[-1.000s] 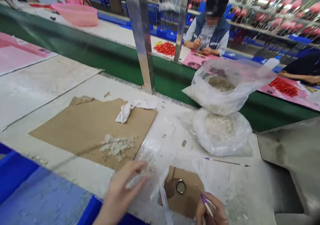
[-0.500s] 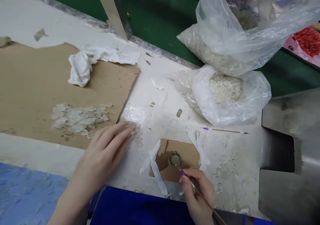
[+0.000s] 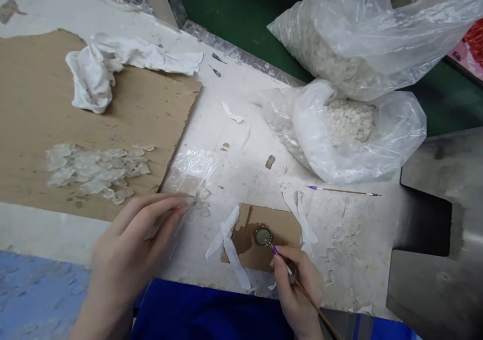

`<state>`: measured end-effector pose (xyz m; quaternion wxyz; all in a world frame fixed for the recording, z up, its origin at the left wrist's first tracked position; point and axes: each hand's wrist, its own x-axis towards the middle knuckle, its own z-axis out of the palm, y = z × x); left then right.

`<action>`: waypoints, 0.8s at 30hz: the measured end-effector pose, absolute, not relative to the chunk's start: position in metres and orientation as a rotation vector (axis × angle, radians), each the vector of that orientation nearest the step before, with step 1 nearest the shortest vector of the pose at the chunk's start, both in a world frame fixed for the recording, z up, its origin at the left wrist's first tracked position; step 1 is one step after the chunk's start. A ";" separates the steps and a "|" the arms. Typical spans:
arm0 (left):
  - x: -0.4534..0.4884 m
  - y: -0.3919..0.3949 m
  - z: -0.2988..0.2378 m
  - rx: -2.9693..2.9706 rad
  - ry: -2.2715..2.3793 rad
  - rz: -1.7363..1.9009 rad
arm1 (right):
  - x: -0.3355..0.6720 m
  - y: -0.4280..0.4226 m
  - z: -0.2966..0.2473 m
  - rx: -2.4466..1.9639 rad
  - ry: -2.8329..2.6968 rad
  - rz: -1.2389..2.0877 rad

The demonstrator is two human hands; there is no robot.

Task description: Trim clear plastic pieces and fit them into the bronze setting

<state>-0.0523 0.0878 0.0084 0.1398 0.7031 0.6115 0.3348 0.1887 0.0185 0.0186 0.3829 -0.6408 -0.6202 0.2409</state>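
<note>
Surroundings: open plastic bag (image 3: pixel 400 149) on the tabletop (image 3: pixel 256 189), right, a larger bag (image 3: pixel 362 43) against it; spare brush (image 3: pixel 341 191) nearby. Cloth (image 3: pixel 90 83) and clear pile (image 3: pixel 98 171) on cardboard sheet (image 3: pixel 147 113), left. White strips (image 3: pixel 237 262) flank the small card (image 3: pixel 279 224) bearing the round metal piece (image 3: pixel 263 236). Half a second earlier, brush tip sat at the piece's lower edge; now inside it. Right hand (image 3: pixel 300 287): grip closed on working brush (image 3: pixel 307 294). Left hand (image 3: pixel 130 247): fingertips together at loose flakes (image 3: pixel 203 204); any pinched, cannot tell.

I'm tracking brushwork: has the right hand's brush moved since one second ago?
Yes: against the small cardboard, the brush has shifted leftward, its tip at the round piece.
</note>
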 end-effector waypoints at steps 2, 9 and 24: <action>-0.047 0.084 0.010 2.024 1.716 0.980 | 0.188 0.023 0.021 -1.632 -1.598 0.614; -0.027 0.072 0.015 1.917 1.487 1.067 | 0.190 0.025 0.022 -1.625 -1.547 0.663; 0.013 0.066 0.032 1.243 1.123 1.077 | 0.173 0.007 0.035 -1.305 -1.084 0.962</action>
